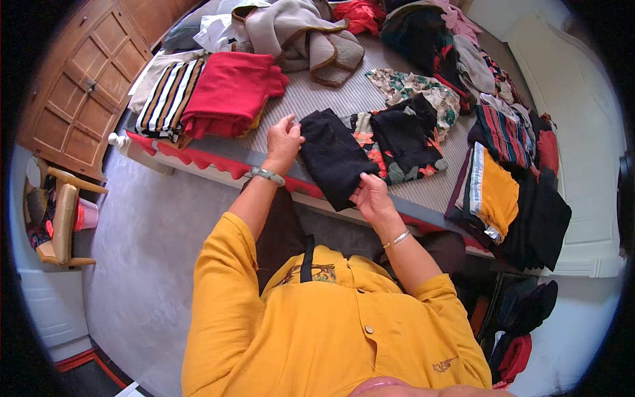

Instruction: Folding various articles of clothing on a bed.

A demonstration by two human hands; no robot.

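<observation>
Black garment (334, 153), floral cloth (400, 140) alongside, red cloth (230, 92)

Has a garment (331, 155) on the bed (307, 99) between left hand (284, 143) and right hand (375, 197), with a clothing stack (228, 96) to the left, a clothing pile (496, 192) to the right, heaped cloth (297, 33) farther behind, and a cabinet (89, 83) farther left.

Black cloth (331, 155) is shown beside an orange-flowered print (364, 137) at the near edge of a grey-striped bed (301, 98); red cloth (228, 92) and black-white-brown striped cloth (169, 98) are seen toward its near left corner, yellow cloth (496, 190) toward its near right.
</observation>
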